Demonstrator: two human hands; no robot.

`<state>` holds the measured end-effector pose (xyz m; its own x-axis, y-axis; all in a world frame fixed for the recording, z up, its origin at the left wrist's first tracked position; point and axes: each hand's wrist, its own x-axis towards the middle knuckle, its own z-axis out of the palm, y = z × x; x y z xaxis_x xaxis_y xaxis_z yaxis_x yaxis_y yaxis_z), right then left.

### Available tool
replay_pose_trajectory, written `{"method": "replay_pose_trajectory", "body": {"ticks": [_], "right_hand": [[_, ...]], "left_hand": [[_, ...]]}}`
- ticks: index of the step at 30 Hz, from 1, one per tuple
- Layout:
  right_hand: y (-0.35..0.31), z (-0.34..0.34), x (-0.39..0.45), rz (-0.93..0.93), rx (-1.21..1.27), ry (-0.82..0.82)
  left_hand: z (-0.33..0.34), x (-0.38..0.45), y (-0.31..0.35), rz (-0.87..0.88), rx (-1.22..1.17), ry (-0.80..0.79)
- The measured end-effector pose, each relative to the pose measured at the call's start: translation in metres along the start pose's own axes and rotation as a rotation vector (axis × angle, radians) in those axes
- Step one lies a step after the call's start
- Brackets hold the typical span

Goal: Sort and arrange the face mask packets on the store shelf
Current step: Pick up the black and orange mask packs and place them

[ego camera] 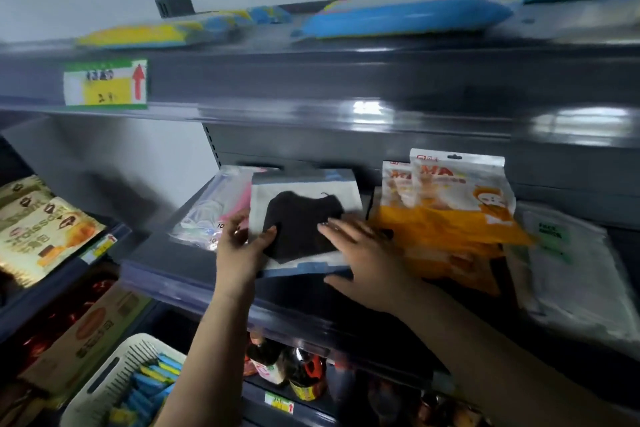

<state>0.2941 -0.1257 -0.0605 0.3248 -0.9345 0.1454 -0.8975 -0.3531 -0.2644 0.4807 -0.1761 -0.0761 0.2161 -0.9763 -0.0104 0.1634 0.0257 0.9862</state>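
The left hand [242, 246] pinched the black mask packet [304, 222] while the right hand [360, 253] lay flat, apparently risking shoving the orange packets [446, 215] rightward.

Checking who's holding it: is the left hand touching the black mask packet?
Touching. Head view shows the left hand gripping the black mask packet at its left edge, thumb on top.

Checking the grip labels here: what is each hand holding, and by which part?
The left hand grips the black mask packet by its left edge; the right hand lies flat on it, gripping nothing.
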Motion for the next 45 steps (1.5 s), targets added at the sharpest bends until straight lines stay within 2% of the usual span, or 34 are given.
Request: {"method": "replay_pose_trajectory", "body": {"ticks": [4, 6, 11, 17, 22, 26, 31, 39, 45], "right_hand": [[-0.020, 0.028, 0.019, 0.091, -0.061, -0.086], [-0.025, 0.042, 0.025, 0.147, -0.064, -0.096], [-0.027, 0.062, 0.035, 0.343, -0.099, -0.113], [-0.019, 0.067, 0.060, 0.449, -0.129, -0.176], [-0.023, 0.041, 0.044, 0.400, -0.153, 0.001], [-0.012, 0.006, -0.004, 0.379, -0.296, 0.226], [0.017, -0.055, -0.083, 0.561, -0.518, 0.336], [0.074, -0.100, -0.245, 0.919, -0.529, 0.223], [0.113, -0.119, -0.359, 1.126, -0.488, 0.210]], "left_hand": [[-0.006, 0.020, -0.001, -0.007, 0.106, -0.143], [-0.006, 0.030, -0.003, 0.027, 0.238, -0.218], [-0.003, 0.052, -0.003, 0.214, 0.761, -0.394], [0.001, 0.053, -0.012, 0.434, 0.996, -0.542], [0.015, 0.049, -0.012, 0.552, 1.184, -0.543], [0.050, 0.022, 0.008, 0.714, 1.215, -0.551], [0.125, -0.042, 0.021, 0.893, 1.239, -0.659], [0.246, -0.179, -0.004, 1.055, 1.242, -0.941], [0.310, -0.268, -0.032, 1.027, 1.214, -1.133]]}}
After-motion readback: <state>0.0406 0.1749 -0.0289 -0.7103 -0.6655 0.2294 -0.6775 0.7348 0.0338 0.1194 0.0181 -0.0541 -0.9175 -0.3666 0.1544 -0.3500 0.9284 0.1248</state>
